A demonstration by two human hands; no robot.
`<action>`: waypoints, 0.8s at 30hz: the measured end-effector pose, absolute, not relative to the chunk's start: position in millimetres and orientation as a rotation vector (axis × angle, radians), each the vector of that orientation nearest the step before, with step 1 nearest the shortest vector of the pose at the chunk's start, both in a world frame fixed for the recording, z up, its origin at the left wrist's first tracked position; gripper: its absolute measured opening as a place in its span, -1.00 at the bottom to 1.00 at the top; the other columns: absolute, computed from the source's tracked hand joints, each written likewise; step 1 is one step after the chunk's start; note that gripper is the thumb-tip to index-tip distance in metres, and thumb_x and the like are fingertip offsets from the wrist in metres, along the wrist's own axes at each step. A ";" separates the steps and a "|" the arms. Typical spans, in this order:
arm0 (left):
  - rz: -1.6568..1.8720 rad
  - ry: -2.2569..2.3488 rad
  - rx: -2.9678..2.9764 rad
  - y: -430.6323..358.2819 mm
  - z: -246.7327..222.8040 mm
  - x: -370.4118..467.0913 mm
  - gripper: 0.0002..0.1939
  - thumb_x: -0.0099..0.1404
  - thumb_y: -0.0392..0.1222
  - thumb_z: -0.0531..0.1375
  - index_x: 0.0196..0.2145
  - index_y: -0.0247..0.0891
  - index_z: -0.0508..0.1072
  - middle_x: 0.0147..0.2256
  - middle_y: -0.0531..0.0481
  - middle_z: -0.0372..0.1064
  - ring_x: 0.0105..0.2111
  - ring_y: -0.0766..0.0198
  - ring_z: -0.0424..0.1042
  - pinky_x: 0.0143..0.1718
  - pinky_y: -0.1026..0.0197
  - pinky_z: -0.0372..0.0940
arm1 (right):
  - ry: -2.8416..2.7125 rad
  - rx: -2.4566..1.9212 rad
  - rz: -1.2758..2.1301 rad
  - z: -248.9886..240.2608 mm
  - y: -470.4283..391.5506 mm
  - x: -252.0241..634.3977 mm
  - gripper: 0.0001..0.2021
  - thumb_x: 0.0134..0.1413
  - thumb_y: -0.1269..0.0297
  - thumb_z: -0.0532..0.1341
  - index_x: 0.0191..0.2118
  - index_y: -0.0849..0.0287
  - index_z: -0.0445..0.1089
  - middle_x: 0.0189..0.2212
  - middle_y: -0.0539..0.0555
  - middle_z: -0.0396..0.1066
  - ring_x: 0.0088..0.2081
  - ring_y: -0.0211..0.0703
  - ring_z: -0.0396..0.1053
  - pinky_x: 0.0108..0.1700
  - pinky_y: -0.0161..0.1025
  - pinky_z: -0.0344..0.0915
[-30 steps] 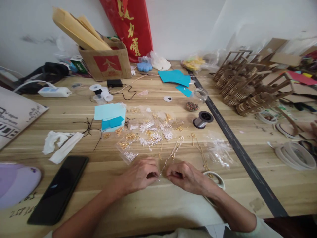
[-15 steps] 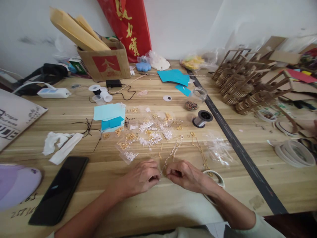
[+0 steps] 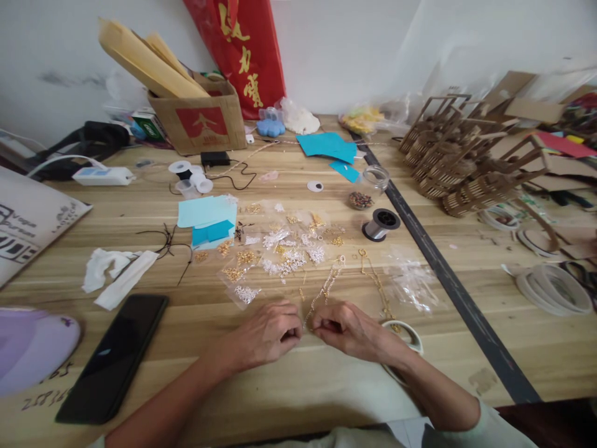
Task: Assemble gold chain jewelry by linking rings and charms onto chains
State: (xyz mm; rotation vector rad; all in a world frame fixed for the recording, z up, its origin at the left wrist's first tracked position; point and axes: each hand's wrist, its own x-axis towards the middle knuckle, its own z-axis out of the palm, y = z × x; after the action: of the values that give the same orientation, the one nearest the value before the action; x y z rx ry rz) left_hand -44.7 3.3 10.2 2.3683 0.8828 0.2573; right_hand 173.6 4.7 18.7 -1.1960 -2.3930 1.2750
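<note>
While the silver chain [image 3: 323,290] keeps its place toward the front edge of the worktop [image 3: 280,392], the left hand [image 3: 270,330] curls tighter.
A small bright tip, seen under it earlier, is now hidden; its grip is narrow, apparently pinching the chain's near end. The right hand [image 3: 345,330], just beside, has also a narrow grip, content hidden. So the handling seems to stay there.

Left hand [image 3: 272,331], right hand [image 3: 352,330], silver chain [image 3: 321,290] — lower end between
</note>
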 end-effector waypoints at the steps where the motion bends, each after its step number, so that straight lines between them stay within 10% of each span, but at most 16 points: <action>1: 0.263 0.883 2.365 3.7 10.1 -44.6 -0.89 0.21 -0.40 0.21 -0.46 -0.28 0.45 -0.42 0.03 0.41 -0.34 0.24 0.37 -0.31 0.26 0.15 | -2.393 -1.194 1.276 18.6 4.9 173.4 -0.89 0.10 0.49 0.15 -0.39 0.17 0.35 -0.58 -0.13 0.19 -0.53 -0.36 0.12 -0.46 -0.39 0.02; 24: 0.412 0.960 2.176 10.0 3.5 -47.3 -0.87 0.17 -0.41 0.21 -0.47 -0.26 0.51 -0.47 0.03 0.47 -0.43 0.28 0.41 -0.36 0.28 0.21 | -2.404 -1.182 1.286 22.4 4.6 172.4 -0.88 0.10 0.49 0.14 -0.38 0.19 0.36 -0.57 -0.12 0.19 -0.53 -0.35 0.13 -0.45 -0.38 0.02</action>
State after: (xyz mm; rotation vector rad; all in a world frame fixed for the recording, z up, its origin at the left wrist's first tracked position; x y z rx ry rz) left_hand -47.3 10.0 3.5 2.1757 0.9600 0.4122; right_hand 172.4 4.6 22.4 -1.1820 -2.4044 1.2861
